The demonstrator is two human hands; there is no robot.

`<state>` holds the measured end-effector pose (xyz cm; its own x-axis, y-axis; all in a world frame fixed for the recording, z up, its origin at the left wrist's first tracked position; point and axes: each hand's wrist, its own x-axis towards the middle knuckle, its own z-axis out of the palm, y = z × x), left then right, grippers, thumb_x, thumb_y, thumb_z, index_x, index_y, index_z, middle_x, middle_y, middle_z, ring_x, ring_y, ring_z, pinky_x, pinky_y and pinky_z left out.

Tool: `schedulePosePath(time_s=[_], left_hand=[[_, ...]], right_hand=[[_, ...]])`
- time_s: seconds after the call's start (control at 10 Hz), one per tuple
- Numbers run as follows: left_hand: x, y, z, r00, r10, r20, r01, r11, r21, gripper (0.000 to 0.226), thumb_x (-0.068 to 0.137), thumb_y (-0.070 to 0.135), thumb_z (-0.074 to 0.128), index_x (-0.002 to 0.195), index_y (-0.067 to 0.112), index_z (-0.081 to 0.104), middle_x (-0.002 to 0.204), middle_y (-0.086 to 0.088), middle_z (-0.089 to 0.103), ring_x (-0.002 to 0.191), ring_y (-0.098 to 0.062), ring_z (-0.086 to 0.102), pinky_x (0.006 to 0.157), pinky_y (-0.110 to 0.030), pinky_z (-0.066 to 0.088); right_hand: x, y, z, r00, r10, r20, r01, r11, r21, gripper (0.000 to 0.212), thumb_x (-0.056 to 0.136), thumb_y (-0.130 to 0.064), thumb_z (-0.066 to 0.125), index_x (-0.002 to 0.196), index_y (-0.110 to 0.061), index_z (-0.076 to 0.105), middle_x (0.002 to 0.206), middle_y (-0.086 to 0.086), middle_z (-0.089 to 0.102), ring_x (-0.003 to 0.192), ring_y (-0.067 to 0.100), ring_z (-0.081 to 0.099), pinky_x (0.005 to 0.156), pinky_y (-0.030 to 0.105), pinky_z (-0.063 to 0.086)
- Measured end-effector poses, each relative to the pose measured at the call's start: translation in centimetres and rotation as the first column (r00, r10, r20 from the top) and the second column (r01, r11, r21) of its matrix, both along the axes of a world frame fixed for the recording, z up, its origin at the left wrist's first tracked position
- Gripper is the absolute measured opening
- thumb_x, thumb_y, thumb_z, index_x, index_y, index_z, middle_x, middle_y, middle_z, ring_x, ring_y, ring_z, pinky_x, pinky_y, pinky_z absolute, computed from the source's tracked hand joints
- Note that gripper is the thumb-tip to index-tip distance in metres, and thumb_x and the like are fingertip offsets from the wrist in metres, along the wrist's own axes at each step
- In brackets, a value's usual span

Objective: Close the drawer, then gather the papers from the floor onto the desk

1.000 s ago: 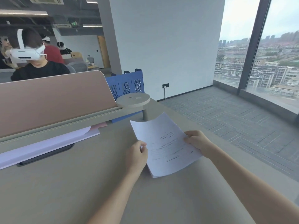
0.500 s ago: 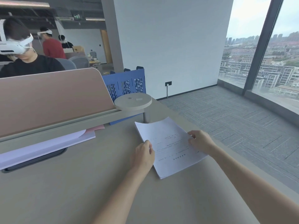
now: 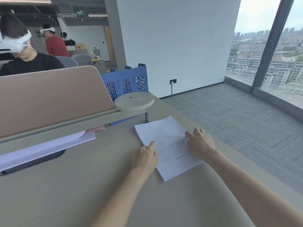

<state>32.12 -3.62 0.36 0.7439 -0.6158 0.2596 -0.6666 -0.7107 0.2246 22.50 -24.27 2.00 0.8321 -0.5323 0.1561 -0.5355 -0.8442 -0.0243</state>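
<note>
A stack of white printed papers (image 3: 165,136) lies flat on the beige desk (image 3: 68,190), right of the middle. My right hand (image 3: 200,143) rests palm down on the stack's right side, fingers spread. My left hand (image 3: 145,157) sits at the stack's left edge, thumb touching the paper, fingers loosely curled. Neither hand grips the stack. No drawer shows in this view, and no papers show on the floor.
A pink divider panel (image 3: 49,97) and a grey shelf rail bound the desk's far side, with more white and pink sheets (image 3: 49,146) under the rail. A round stand (image 3: 134,100) rises behind the stack. Grey carpet (image 3: 237,120) and windows lie right. People in headsets sit beyond.
The stack, held tilted up in both hands a second ago, now lies flat on the desk. Both hands have loosened, and the right one rests on top.
</note>
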Motion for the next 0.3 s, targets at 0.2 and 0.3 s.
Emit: schedulePosePath(time_s=[0.2, 0.3], left_hand=[[0.0, 0.4, 0.4, 0.998, 0.048, -0.031, -0.051, 0.994, -0.093, 0.017, 0.097, 0.022, 0.039, 0.102, 0.014, 0.053, 0.086, -0.01, 0.073, 0.072, -0.034, 0.056, 0.061, -0.037, 0.043], [-0.4, 0.9, 1.1, 0.998, 0.049, -0.05, -0.055, 0.989, -0.137, 0.018, 0.096, 0.022, 0.04, 0.103, 0.014, 0.054, 0.086, -0.007, 0.074, 0.079, -0.036, 0.065, 0.067, -0.04, 0.051]], right_hand=[[-0.5, 0.0, 0.5, 0.999, -0.029, 0.04, 0.025, 0.995, 0.099, 0.042, 0.099, -0.028, 0.036, 0.137, -0.021, 0.053, 0.123, 0.014, 0.056, 0.117, 0.033, 0.053, 0.097, 0.04, 0.042], [-0.8, 0.7, 1.2, 0.997, -0.037, 0.069, 0.029, 0.994, 0.101, 0.044, 0.1, -0.03, 0.037, 0.141, -0.021, 0.051, 0.129, 0.014, 0.054, 0.12, 0.033, 0.052, 0.101, 0.04, 0.041]])
